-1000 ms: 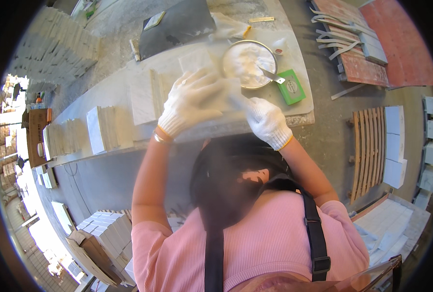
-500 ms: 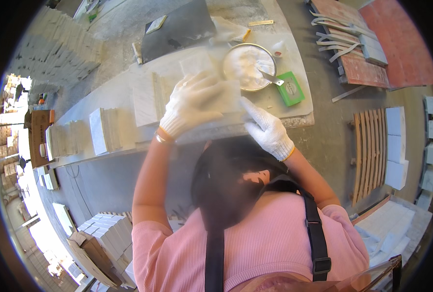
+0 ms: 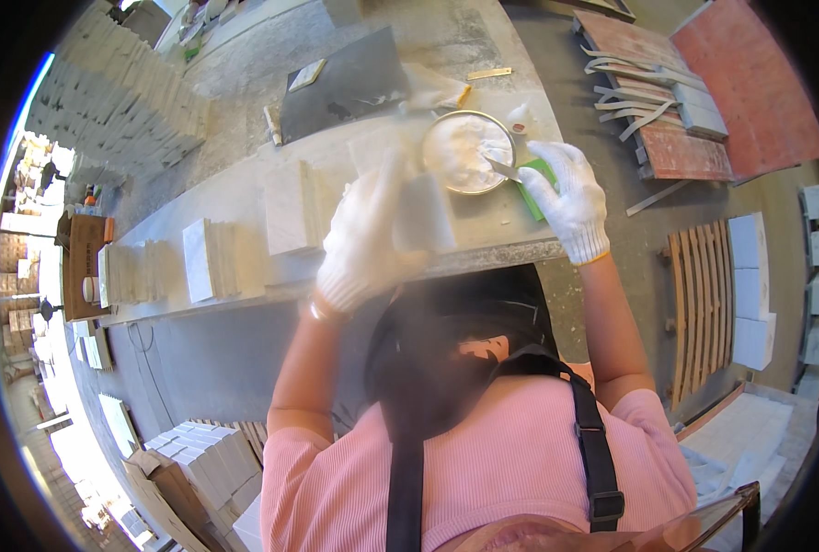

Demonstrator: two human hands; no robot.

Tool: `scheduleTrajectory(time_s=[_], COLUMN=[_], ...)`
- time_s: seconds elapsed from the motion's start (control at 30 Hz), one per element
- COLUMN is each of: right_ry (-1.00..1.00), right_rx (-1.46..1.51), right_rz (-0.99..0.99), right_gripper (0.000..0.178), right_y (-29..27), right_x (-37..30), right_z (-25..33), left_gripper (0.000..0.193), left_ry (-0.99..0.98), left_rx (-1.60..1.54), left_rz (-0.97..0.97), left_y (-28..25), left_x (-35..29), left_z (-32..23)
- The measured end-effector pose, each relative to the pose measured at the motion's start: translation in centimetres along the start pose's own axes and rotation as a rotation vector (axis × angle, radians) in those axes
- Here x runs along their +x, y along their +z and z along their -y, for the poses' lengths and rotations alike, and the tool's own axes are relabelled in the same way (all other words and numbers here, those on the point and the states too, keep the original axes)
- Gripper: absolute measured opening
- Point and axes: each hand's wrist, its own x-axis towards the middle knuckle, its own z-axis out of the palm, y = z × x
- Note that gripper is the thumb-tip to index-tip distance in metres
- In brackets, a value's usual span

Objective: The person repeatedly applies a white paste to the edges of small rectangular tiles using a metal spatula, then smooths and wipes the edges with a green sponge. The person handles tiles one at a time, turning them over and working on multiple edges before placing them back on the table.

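My left hand (image 3: 361, 237), in a white knitted glove, is over the worktable beside a pale tile (image 3: 425, 213). Its outstretched fingers are blurred, and I see nothing held in it. My right hand (image 3: 570, 204), also gloved, is at the table's right end with thumb and fingers apart. Its thumb is by the handle of a putty knife (image 3: 503, 169), whose blade rests in a round bowl of white paste (image 3: 467, 152). Part of a green box (image 3: 532, 204) shows under that hand. Whether the thumb touches the handle, I cannot tell.
Thin tiles stand in rows on the table's left (image 3: 209, 258) and middle (image 3: 292, 210). Behind lie a dark sheet (image 3: 349, 87), a cloth (image 3: 432, 89) and a small white bottle (image 3: 519, 118). A wooden pallet (image 3: 701, 313) stands on the floor to the right.
My right hand has moved right and away from me, from the tile to the putty knife's handle. My left hand has drawn nearer to me and turned edge-on, uncovering the tile.
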Motion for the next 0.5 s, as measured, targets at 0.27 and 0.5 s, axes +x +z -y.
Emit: scheduleTrajectory(time_s=[0.27, 0.5], right_ry=[0.099, 0.193], right_rx=[-0.296, -0.170], right_rz=[0.585, 0.402], right_gripper=[0.037, 0.026], right_y=[2.9, -2.0], right_x=[3.0, 1.9], right_z=[-0.5, -1.0], left_gripper=[0.120, 0.102], left_ry=[-0.031, -0.120], left_rx=[-0.193, -0.314], left_rz=[-0.004, -0.066], left_y=[2.6, 8.9], left_x=[-0.8, -0.8], left_z=[-4.5, -3.9])
